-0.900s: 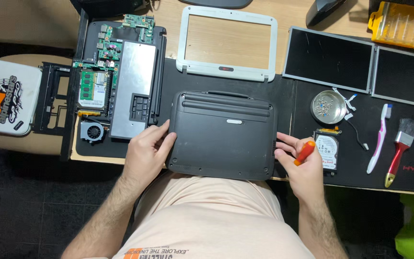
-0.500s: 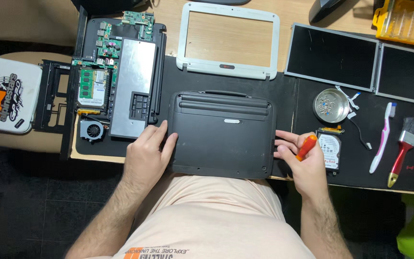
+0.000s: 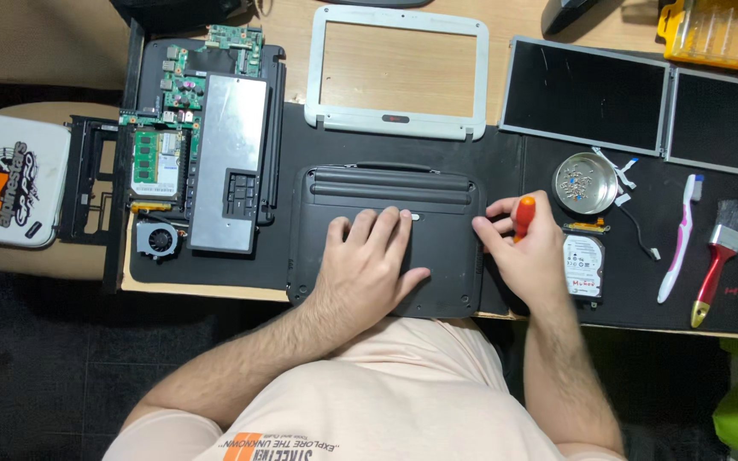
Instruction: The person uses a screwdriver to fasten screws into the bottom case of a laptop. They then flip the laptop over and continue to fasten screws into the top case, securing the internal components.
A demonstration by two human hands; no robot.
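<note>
Left hand (image 3: 371, 256) lies flat, fingers spread, on a black laptop base (image 3: 386, 239); right hand (image 3: 523, 252) grips an orange-handled screwdriver (image 3: 523, 215) whose tip could slip and gouge plastic.

Laptop base (image 3: 386, 183) matt black plastic; bezel (image 3: 399, 121) glossy white plastic; screw dish (image 3: 585, 183) shiny metal; tabletop (image 3: 399, 55) smooth wood.

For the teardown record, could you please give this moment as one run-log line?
left hand: flat on black laptop base | right hand: holds orange-handled screwdriver at base's right edge | hard drive, screw dish beside it
</note>
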